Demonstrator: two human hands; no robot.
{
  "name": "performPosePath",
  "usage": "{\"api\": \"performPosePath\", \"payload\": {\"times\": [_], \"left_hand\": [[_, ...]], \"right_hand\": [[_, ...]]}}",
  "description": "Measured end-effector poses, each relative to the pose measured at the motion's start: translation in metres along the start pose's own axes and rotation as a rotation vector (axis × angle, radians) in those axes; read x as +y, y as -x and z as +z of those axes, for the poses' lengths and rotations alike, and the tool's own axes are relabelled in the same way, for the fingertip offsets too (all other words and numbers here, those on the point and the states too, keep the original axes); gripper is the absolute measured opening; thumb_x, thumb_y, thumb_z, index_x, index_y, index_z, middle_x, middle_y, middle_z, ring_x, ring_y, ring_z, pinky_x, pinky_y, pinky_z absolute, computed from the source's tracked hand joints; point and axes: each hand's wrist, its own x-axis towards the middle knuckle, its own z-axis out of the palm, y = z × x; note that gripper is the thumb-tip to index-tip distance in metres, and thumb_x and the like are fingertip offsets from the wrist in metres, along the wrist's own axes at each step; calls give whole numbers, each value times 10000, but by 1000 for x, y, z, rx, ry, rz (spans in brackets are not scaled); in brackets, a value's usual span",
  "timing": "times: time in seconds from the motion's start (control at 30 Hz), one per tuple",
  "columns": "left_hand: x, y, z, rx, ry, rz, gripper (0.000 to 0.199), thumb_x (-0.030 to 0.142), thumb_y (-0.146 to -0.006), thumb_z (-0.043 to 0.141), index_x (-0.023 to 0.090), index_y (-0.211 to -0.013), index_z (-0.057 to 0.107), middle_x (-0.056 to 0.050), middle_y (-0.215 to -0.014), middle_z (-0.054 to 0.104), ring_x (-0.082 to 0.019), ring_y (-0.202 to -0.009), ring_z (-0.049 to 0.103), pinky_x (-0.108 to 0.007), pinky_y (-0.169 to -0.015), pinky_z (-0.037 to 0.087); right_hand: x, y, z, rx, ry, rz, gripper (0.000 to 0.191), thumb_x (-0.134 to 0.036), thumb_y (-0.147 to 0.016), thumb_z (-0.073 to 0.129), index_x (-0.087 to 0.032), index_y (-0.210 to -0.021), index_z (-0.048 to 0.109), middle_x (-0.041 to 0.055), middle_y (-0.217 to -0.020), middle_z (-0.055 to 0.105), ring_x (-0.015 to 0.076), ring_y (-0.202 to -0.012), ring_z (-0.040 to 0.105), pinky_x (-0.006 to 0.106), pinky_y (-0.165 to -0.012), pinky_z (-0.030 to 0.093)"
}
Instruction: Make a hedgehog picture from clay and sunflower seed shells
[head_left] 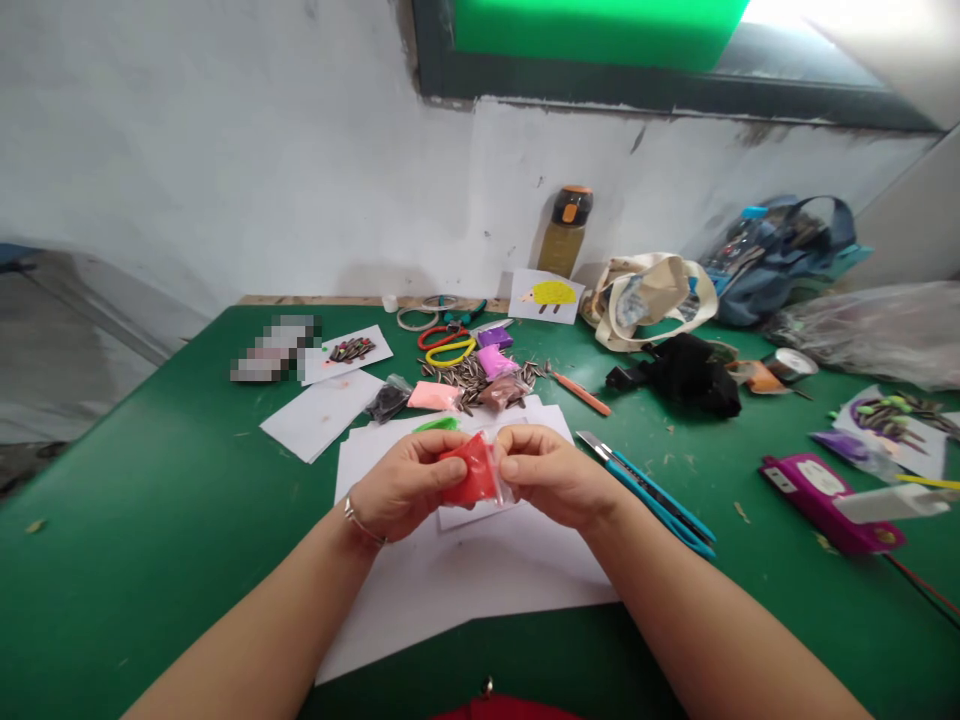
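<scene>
Red packet [471, 470], probably clay, pinched by left hand [409, 485] and right hand [551, 475]; paper sheets [465, 590] beneath, blue utility knife [656, 495] just beside.

Readable text: none;
white label on the purple pack [821, 477]: marks too small to read;
red clay bag [469, 472]: no legible print;
orange-capped bottle [566, 230]: no legible print
</scene>
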Motion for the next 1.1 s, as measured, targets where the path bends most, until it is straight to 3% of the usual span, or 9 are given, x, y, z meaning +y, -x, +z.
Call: {"api": "performPosePath", "payload": {"times": [0.27, 0.53, 0.8, 0.93, 1.1], "left_hand": [[-1, -1, -4, 31, -46, -11, 326, 340, -692, 771, 110, -905, 682, -70, -741, 650, -145, -640, 593, -243, -587, 468], [0, -5, -4, 136, -168, -15, 327, 329, -710, 762, 106, -931, 670, -69, -781, 643, -147, -680, 595, -260, -631, 473], [-2, -4, -5, 37, -43, 14, 307, 327, -731, 741, 110, -937, 678, -53, -738, 616, -132, -639, 569, -236, -576, 450], [-2, -3, -5, 17, -29, 22, 293, 319, -745, 729, 102, -935, 677, -61, -739, 619, -135, -649, 574, -233, -579, 447], [4, -3, -1, 73, -38, 33, 235, 303, -742, 732, 121, -871, 661, -30, -742, 598, -133, -652, 577, -260, -611, 473]], "right_hand": [[-3, 0, -2, 31, 176, -24, 134, -185, -720, 733, -161, -762, 608, -3, -673, 628, 96, -596, 514, 232, -583, 387], [-4, -1, 4, 156, 239, -33, 175, -236, -760, 692, -155, -664, 570, -13, -589, 582, 92, -532, 491, 219, -521, 357], [-1, -4, -2, 143, 81, -5, 147, -220, -757, 663, -167, -672, 554, -34, -525, 509, 98, -496, 464, 234, -524, 366], [0, -3, -2, 157, 137, -8, 146, -220, -760, 661, -169, -679, 551, -38, -524, 503, 95, -491, 464, 225, -506, 339], [-2, -2, 0, 173, 283, -24, 164, -302, -814, 625, -175, -728, 567, -30, -566, 529, 97, -515, 478, 244, -538, 363]]}}
